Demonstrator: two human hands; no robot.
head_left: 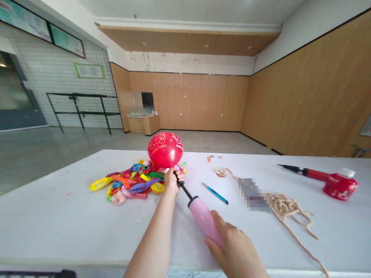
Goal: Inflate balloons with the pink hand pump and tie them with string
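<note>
My left hand [173,180] is closed at the neck of a red inflated balloon [165,150] with "hello kitty" printed on it. The black tip end of a pink balloon pump [204,220] meets that hand, and its black rod shows between hand and barrel. Around the rear of the pink barrel, my right hand [236,247] is wrapped. Just left of and beneath the balloon lies a heap of uninflated balloons [133,181] in many colours. A blue pen-like tool [215,193] rests to the right of the pump.
On the white table [72,227], a beige cord [285,206] lies in a tangle at the right, beside a blurred patch. Farther right are a red pump [315,174] and a red bottle [340,187] with a white cap. Small rubber-band-like rings [210,158] lie near the far edge.
</note>
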